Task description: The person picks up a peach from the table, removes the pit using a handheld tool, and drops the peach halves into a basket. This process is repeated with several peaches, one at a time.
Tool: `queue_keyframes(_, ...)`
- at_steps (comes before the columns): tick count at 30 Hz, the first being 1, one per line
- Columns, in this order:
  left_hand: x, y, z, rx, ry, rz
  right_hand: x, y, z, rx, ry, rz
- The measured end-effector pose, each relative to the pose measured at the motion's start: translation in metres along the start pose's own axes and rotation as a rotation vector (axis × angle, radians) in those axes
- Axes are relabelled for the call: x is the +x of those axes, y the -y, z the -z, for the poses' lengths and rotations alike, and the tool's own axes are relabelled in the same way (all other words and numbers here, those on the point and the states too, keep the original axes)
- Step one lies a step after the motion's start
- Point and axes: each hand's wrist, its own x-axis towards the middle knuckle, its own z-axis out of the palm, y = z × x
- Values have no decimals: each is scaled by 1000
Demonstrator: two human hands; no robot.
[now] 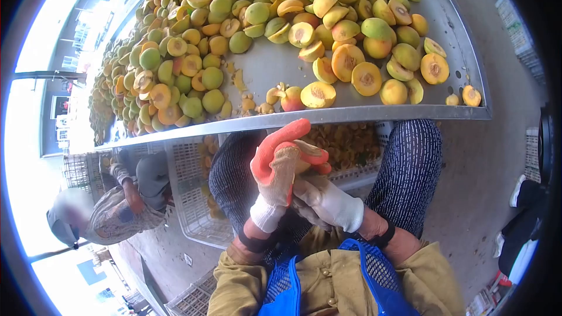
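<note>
My left hand [280, 167], in a glove with orange-coated fingers, is held up in front of my lap, its fingers bent over my right hand. My right hand [325, 200], in a whitish glove, presses against it from below, its fingers mostly covered. A small yellowish patch shows between the palms, but I cannot make out what it is. Just beyond them runs the metal rim [345, 114] of a table heaped with halved and whole yellow-green peaches. Closest to the hands lie a peach half [318, 95] cut side up and a reddish peach piece [292, 99].
Between my knees sits a crate of peach scraps [345, 143]. A white plastic crate [202, 199] stands left of my leg. Another person [126, 199] sits at the left by the table. Dark-clothed legs [521, 222] and stacked crates [518, 32] are at the right.
</note>
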Motion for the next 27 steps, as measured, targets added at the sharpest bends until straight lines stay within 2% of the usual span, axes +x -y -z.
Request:
queue_keyframes(2,4,1,7,70,66,-24,1,1,-2,-23,-36,32)
queue_keyframes(5,6,-13,10,137,195,12,-11,15,9,330,275,-221)
queue_keyframes(6,6,-13,9,-10,222,31,-6,8,12,489,405,-239)
queue_keyframes(9,9,-27,-11,-509,2,107,5,-11,9,623,764,-147)
queue_keyframes(10,12,-36,-10,-333,-266,97,4,-11,9,677,734,-152)
queue_keyframes(11,10,-42,7,-327,-326,-13,3,-12,9,730,705,-155)
queue_keyframes(13,-9,-69,67,155,-436,-236,12,-21,16,975,747,-145)
queue_keyframes(14,-12,-79,57,132,-466,-210,14,-21,15,1003,767,-162)
queue_keyframes(15,-30,-85,133,1021,-578,-280,16,-22,15,952,692,-152)
queue_keyframes(16,-28,-101,139,1518,-546,-313,16,-24,13,904,613,-141)
queue_keyframes(18,-19,-102,130,1576,-425,-445,17,-24,6,810,482,-137)
queue_keyframes(19,-3,-104,107,1600,-359,-507,16,-23,4,791,437,-140)
queue_keyframes(20,17,-96,87,1493,-321,-451,15,-21,3,770,393,-145)
queue_keyframes(22,63,-70,78,1540,-37,-553,15,-20,3,745,321,-131)
queue_keyframes(25,100,-45,59,1525,179,-165,14,-15,11,716,234,-87)
queue_keyframes(27,97,-45,50,1544,162,-58,12,-16,7,686,182,-88)
